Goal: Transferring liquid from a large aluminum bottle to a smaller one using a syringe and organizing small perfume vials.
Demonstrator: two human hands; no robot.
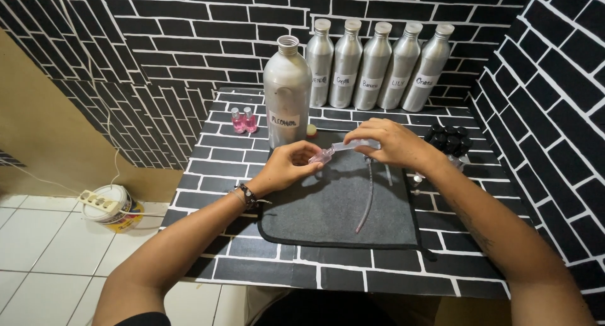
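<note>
Over the grey mat (328, 206), left hand (287, 168) and right hand (391, 143) grip a syringe (343, 148), well inside its edges.

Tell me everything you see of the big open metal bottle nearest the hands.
The big aluminium bottle is a tall, matt silver cylinder with rounded shoulders and a short threaded neck, uncapped. A white label sits low on its front. It stands upright on the brick-patterned table, at the far edge of the grey mat, in front of five smaller capped bottles. Neither hand touches it.

Walls (189, 23): black brick pattern, white joints | Table (220, 168): same pattern | Floor (38, 238): white tiles | Side wall (38, 112): tan
</note>
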